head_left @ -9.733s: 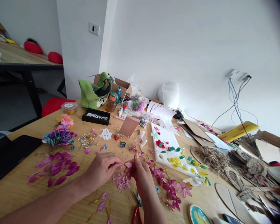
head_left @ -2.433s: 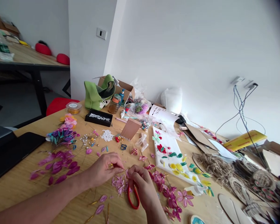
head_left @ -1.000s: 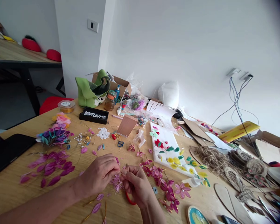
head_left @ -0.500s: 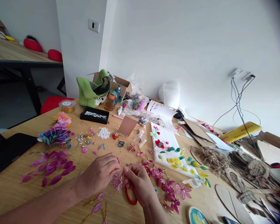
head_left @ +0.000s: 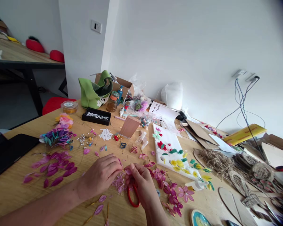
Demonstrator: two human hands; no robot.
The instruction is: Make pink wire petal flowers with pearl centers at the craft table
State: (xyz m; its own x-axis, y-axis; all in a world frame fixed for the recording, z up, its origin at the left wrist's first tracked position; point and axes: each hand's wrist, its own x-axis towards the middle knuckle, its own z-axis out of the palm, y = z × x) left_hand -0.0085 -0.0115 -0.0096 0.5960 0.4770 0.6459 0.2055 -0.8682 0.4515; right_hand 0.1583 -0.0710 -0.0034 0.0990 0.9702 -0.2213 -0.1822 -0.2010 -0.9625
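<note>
A plain pale wall (head_left: 191, 40) rises behind the wooden desk (head_left: 120, 213), bearing sockets (head_left: 240, 73) with dangling cables (head_left: 241, 103) beyond the far right corner. Past the far left corner stands a pillar (head_left: 82, 56) with a switch plate (head_left: 96, 26). A red seat (head_left: 54, 105) meets the left edge; farther left, a black-legged table (head_left: 21, 56) shades grey floor (head_left: 9, 103).

Small pink petal (head_left: 128, 172) pinched mid-scene, partly covered. Red looped handle (head_left: 133, 198) nearer, rest of tool hidden. Pink strips (head_left: 118, 184) heaped loosely just left.
</note>
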